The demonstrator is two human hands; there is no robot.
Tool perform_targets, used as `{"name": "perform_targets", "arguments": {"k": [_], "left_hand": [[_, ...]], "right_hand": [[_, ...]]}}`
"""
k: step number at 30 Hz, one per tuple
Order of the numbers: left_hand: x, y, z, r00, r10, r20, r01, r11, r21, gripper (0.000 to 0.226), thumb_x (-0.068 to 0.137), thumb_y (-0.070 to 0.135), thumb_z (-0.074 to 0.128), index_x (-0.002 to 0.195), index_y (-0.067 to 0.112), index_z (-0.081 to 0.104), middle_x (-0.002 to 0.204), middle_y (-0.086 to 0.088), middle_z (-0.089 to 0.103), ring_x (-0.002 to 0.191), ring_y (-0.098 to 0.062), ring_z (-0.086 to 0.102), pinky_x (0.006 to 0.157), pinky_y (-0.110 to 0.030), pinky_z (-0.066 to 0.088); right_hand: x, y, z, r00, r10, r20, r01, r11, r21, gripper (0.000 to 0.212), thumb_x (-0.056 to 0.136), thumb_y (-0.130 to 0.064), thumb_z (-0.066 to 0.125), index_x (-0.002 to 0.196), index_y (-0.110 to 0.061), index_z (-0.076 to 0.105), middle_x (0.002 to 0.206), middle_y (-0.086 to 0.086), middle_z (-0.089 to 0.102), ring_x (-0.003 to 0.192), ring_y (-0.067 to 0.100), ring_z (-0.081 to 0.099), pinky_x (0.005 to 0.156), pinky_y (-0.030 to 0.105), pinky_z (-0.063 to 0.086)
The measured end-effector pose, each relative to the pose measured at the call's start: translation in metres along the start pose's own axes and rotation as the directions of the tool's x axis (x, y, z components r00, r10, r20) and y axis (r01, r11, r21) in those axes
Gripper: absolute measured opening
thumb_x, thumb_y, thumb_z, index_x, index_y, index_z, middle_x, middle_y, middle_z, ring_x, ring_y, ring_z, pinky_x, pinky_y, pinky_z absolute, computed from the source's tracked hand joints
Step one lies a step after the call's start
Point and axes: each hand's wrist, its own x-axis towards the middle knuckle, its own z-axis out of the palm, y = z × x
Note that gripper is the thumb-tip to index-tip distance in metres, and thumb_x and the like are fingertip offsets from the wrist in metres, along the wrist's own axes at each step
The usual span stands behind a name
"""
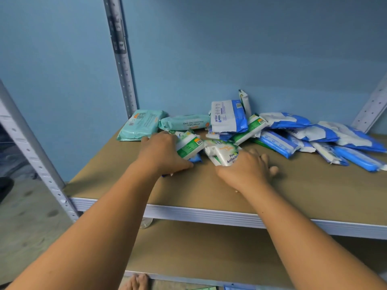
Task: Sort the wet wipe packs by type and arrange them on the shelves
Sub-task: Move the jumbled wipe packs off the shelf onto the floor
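while the left hand [165, 153] curls its grip round a green-and-white soft plastic wet wipe pack [188, 146] at the middle of the frame, the right hand [245, 171] lies just beside it over the near end of a white-and-green pine antibacterial wipe pack [222, 152]. its fingers look loosely spread on the brown board shelf [303, 185], and whether that grip has closed on the pack i cannot tell, since the thumb is hidden. both packs lie at the near edge of a mixed heap towards the back of the shelf. two pale teal flat wipe packs [140, 126] sit at centre left near the blue wall [230, 49], and a sprawl of blue-and-white wipe packs [293, 132] runs to the right edge of the frame, with more green ones tucked among them. these packs are likely light but floppy, a moist wad in slick film that sags and slides if pinched by a corner or a crimped seam. better to take each across its short width, thumb on one long side and fingers on the other, squeezing only gently. piled ones may slip off each other, so lifting one at a time from the top of the heap seems safest.
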Motion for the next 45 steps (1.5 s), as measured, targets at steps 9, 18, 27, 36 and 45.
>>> {"name": "perform_targets", "arguments": {"k": [9, 18, 27, 36, 45], "left_hand": [[-0.072, 0.009, -0.021, 0.973, -0.133, 0.187, 0.129, 0.991, 0.033, 0.051, 0.075, 0.066, 0.064, 0.089, 0.017, 0.055, 0.086, -0.001, 0.058, 0.082, -0.022, 0.058, 0.064, -0.03, 0.043], [-0.148, 0.024, -0.019, 0.976, -0.212, 0.049, 0.217, 0.968, -0.125, 0.051, 0.067, 0.064, 0.068, 0.088, 0.02, 0.055, 0.084, 0.002, 0.05, 0.083, -0.024, 0.058, 0.063, -0.033, 0.048], [-0.171, 0.046, -0.034, 0.976, -0.165, 0.14, 0.199, 0.94, -0.277, 0.051, 0.067, 0.059, 0.076, 0.096, 0.02, 0.061, 0.087, 0.001, 0.055, 0.059, -0.012, 0.061, 0.039, -0.027, 0.045], [-0.235, 0.065, 0.023, 0.965, 0.12, 0.235, -0.096, 0.989, -0.112, 0.049, 0.069, 0.057, 0.078, 0.101, 0.027, 0.056, 0.097, 0.004, 0.058, 0.082, -0.014, 0.056, 0.064, -0.029, 0.043], [-0.368, 0.012, 0.171, 0.764, -0.237, 0.6, 0.358, 0.93, -0.088, 0.057, 0.071, 0.042, 0.076, 0.117, 0.015, 0.057, 0.112, -0.004, 0.053, 0.09, -0.023, 0.057, 0.08, -0.034, 0.054]], "right_hand": [[-0.043, 0.04, -0.042, 0.972, -0.041, 0.23, 0.068, 0.991, -0.112, 0.066, 0.076, -0.054, 0.047, 0.137, -0.031, 0.045, 0.136, 0.0, 0.046, 0.133, 0.029, 0.029, 0.102, 0.053, 0.027], [-0.07, 0.025, -0.06, 0.974, -0.035, 0.223, 0.051, 0.996, -0.068, 0.07, 0.068, -0.055, 0.065, 0.128, -0.02, 0.054, 0.116, 0.004, 0.057, 0.108, 0.026, 0.054, 0.086, 0.036, 0.048], [-0.093, 0.055, -0.103, 0.889, -0.039, 0.457, 0.035, 0.999, 0.016, 0.04, 0.069, -0.043, 0.073, 0.094, -0.014, 0.063, 0.089, 0.006, 0.063, 0.077, 0.02, 0.062, 0.059, 0.027, 0.044], [-0.2, 0.152, -0.05, 0.958, 0.013, 0.286, -0.109, 0.94, 0.323, 0.032, 0.072, -0.044, 0.073, 0.091, -0.021, 0.062, 0.088, -0.001, 0.064, 0.078, 0.019, 0.061, 0.06, 0.03, 0.043], [-0.289, 0.219, 0.095, 0.708, 0.135, 0.693, -0.223, 0.974, 0.038, 0.036, 0.061, -0.038, 0.069, 0.085, -0.011, 0.066, 0.087, 0.004, 0.064, 0.073, 0.02, 0.064, 0.058, 0.027, 0.042]]}}
